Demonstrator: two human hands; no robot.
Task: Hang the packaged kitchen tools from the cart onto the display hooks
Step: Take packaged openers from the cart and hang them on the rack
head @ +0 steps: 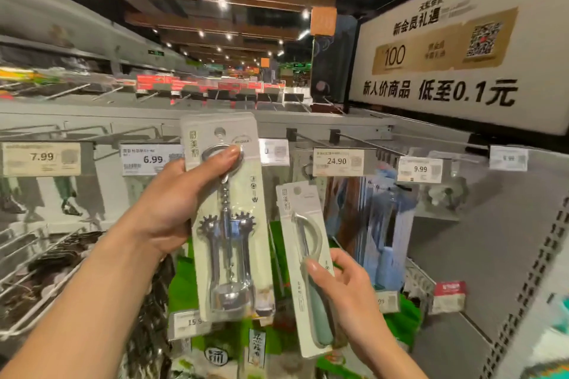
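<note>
A carded peeler (303,255) is pinched low by the right hand (345,289). A carded corkscrew (229,218) is gripped by the left hand (172,203), thumb across its top, and is raised at the hook rail. Its hang hole (219,132) could be torn if pushed on askew. Open room is offered by a bare hook (366,142) to the right, above the 24.90 price tag (337,161).

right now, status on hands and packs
Left hand grips corkscrew pack, raised at hook height; hung or not, cannot tell. Right hand holds peeler pack, lower. Bare hook to the right, nothing blocking it.
</note>
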